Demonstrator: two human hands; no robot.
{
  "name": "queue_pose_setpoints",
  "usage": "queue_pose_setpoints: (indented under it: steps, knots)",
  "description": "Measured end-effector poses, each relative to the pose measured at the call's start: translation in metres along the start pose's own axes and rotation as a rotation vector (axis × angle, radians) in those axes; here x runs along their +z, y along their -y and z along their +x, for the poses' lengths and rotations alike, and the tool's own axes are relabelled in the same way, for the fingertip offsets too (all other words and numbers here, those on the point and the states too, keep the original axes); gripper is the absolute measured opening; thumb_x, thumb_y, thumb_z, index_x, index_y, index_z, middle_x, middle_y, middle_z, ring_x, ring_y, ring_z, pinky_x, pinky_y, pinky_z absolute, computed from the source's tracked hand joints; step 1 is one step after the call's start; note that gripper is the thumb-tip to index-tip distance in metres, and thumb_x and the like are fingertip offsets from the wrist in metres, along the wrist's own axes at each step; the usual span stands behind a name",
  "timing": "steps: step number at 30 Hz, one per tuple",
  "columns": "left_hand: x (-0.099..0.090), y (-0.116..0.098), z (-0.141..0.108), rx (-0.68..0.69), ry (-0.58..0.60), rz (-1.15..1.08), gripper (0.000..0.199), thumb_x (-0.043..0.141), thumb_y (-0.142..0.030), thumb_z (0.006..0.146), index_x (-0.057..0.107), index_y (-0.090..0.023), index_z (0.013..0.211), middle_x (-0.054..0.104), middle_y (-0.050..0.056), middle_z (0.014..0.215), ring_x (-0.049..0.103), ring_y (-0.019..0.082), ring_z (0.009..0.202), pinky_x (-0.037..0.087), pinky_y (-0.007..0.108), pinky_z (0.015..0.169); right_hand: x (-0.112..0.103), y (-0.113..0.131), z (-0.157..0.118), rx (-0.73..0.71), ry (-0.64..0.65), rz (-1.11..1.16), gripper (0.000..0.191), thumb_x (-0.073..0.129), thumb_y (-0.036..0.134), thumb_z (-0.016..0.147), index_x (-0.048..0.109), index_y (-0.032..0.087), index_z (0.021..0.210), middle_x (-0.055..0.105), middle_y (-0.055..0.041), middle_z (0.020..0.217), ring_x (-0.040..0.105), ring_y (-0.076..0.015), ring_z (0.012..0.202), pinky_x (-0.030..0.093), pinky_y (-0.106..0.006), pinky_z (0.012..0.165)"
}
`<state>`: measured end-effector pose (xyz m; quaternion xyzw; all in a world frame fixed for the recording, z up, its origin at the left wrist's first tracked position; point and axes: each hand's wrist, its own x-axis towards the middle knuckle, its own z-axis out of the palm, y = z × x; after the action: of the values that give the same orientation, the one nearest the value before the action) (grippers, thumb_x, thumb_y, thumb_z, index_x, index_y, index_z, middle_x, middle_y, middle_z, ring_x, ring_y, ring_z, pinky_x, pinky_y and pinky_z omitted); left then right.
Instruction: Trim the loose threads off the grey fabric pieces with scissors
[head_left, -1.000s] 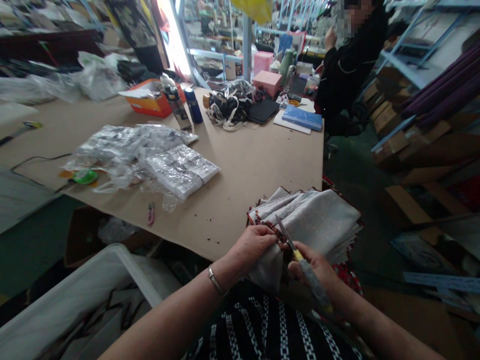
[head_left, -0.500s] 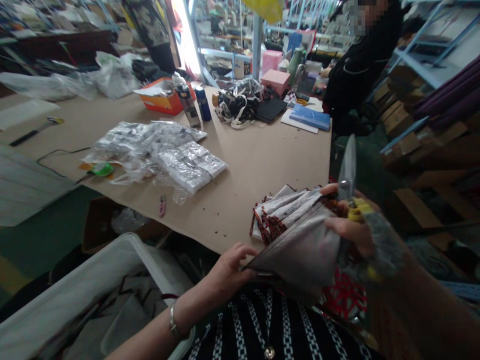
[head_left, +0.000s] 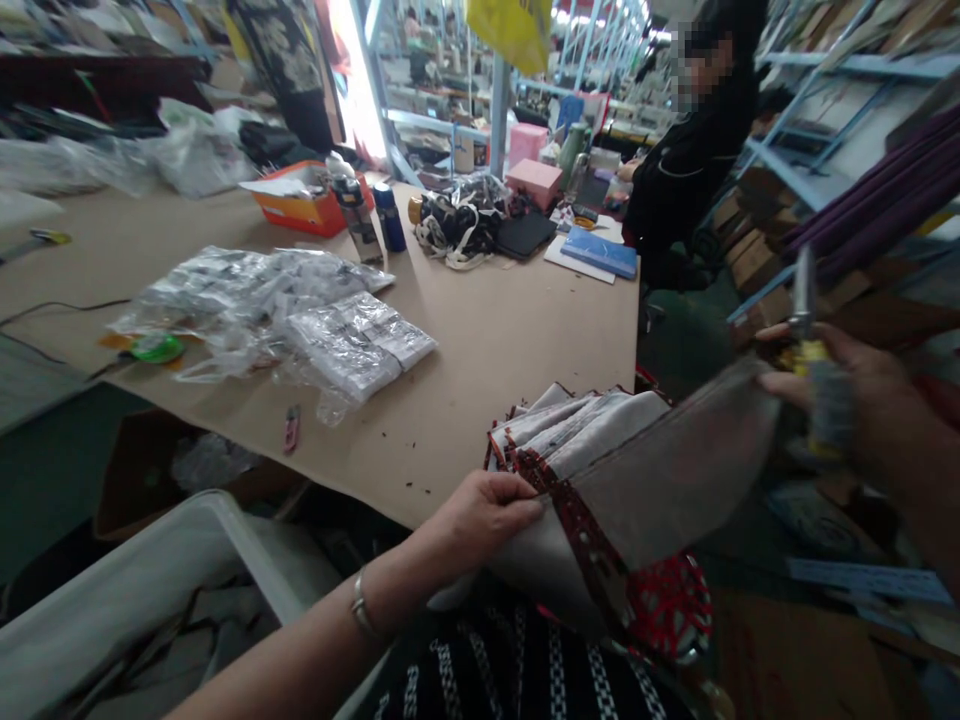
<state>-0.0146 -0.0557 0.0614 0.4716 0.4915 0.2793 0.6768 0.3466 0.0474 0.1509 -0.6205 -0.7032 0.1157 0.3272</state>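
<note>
My left hand point(head_left: 484, 515) pinches the edge of a grey cloth piece point(head_left: 660, 470) with dark red patterned trim. My right hand point(head_left: 862, 385), partly blurred, grips scissors point(head_left: 804, 290) with yellow handles, blades pointing up. Its fingertips also hold the far corner of the same cloth, which is drawn out flat between my hands above my lap. Just behind it, a pile of folded grey-white cloth pieces point(head_left: 577, 425) with the same trim lies on the near right corner of the table point(head_left: 517, 330).
Plastic-wrapped packets point(head_left: 360, 340), a pink cutter point(head_left: 292, 428) and a green tape measure point(head_left: 156, 347) lie on the table. Bottles point(head_left: 388, 217) and an orange box point(head_left: 307, 205) stand farther back. A white bin point(head_left: 232, 530) holds grey cloth at lower left. A person in black point(head_left: 690, 150) stands far right.
My right hand has moved right and slightly up with the scissors, pulling the cloth out from a bunched fold to a stretched strip. My left hand has shifted slightly, still on the cloth.
</note>
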Motion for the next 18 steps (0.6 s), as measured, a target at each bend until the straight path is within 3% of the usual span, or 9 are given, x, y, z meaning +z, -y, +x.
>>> queue_pose_setpoints:
  steps: [2,4,6,9,11,14,18]
  knots:
    - [0.003,0.005,0.026,0.002,-0.076,0.026,0.015,0.06,-0.028,0.07,0.061,-0.015,0.063,0.045,-0.004,0.052,0.032,0.008,0.048,0.023,0.022,0.047,0.017,0.001,0.006,0.005,-0.033,-0.226,0.052,0.063,0.048,0.073,0.055,0.022,0.118,0.059,-0.0099,0.087,0.056,-0.0243,0.071,0.044,-0.039,0.065]
    - [0.004,0.013,0.046,-0.045,-0.133,0.022,0.014,0.06,-0.029,0.069,0.061,-0.015,0.063,0.045,-0.004,0.05,0.032,0.008,0.045,0.021,0.023,0.044,0.038,0.007,-0.003,-0.046,-0.023,-0.3,0.06,0.063,0.051,0.073,0.052,0.02,0.123,0.057,-0.0124,0.096,0.055,-0.027,0.081,0.043,-0.041,0.072]
    - [0.005,0.019,0.056,-0.098,-0.155,-0.026,0.015,0.061,-0.03,0.068,0.062,-0.015,0.066,0.049,-0.003,0.051,0.035,0.008,0.044,0.022,0.022,0.044,0.058,0.016,-0.027,-0.046,0.136,-0.167,0.062,0.063,0.053,0.072,0.052,0.02,0.123,0.056,-0.0109,0.098,0.055,-0.0255,0.082,0.044,-0.037,0.072]
    - [0.006,0.022,0.058,-0.134,-0.148,-0.133,0.019,0.064,-0.033,0.067,0.064,-0.014,0.07,0.055,0.0,0.055,0.042,0.009,0.046,0.027,0.022,0.044,0.087,0.032,-0.079,0.154,0.639,0.291,0.058,0.057,0.058,0.076,0.052,0.019,0.118,0.054,-0.0024,0.074,0.051,-0.0162,0.06,0.041,-0.027,0.054]
    - [0.006,0.021,0.057,-0.141,-0.142,-0.181,0.02,0.065,-0.033,0.066,0.064,-0.013,0.071,0.058,0.002,0.058,0.045,0.01,0.048,0.029,0.023,0.045,0.104,0.04,-0.11,0.285,0.902,0.547,0.056,0.051,0.062,0.079,0.051,0.019,0.115,0.049,0.0009,0.065,0.044,-0.0123,0.05,0.035,-0.024,0.045]
    - [0.007,0.022,0.057,-0.139,-0.131,-0.224,0.021,0.067,-0.031,0.065,0.065,-0.012,0.073,0.062,0.005,0.062,0.05,0.011,0.05,0.034,0.023,0.048,0.122,0.045,-0.137,0.359,1.039,0.749,0.055,0.049,0.067,0.077,0.054,0.019,0.103,0.05,0.0006,0.064,0.042,-0.0114,0.048,0.033,-0.023,0.042]
    - [0.011,0.023,0.059,-0.131,-0.125,-0.303,0.019,0.067,-0.028,0.066,0.065,-0.011,0.073,0.064,0.006,0.066,0.054,0.012,0.053,0.038,0.024,0.051,0.13,0.047,-0.141,0.36,1.06,0.794,0.051,0.047,0.066,0.079,0.054,0.018,0.097,0.054,-0.0012,0.068,0.047,-0.0128,0.051,0.038,-0.024,0.044]
